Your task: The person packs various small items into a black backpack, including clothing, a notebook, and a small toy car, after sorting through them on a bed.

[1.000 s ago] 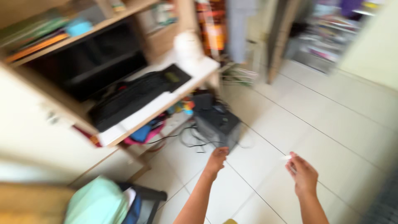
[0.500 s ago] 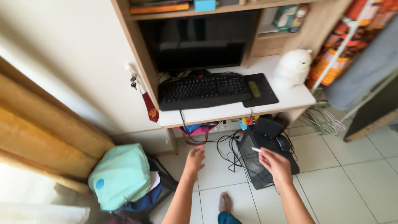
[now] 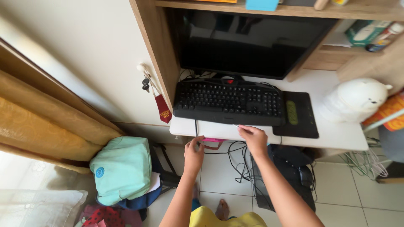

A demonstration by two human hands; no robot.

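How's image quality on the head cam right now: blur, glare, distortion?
Head view: sharp, with no motion smear on the black keyboard or either hand, left hand and right hand. Soft daylight, washed out at the lower left floor; faint reflections on the dark monitor screen. Wide-angle lens bows the wooden desk frame.

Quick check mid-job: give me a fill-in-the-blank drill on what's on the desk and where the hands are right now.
1. The right hand rests on the white desk just in front of the black ____.
2. Right of the keyboard lies a black mouse ____.
3. The left hand is at the desk's front ____.

Missing words: keyboard; pad; edge
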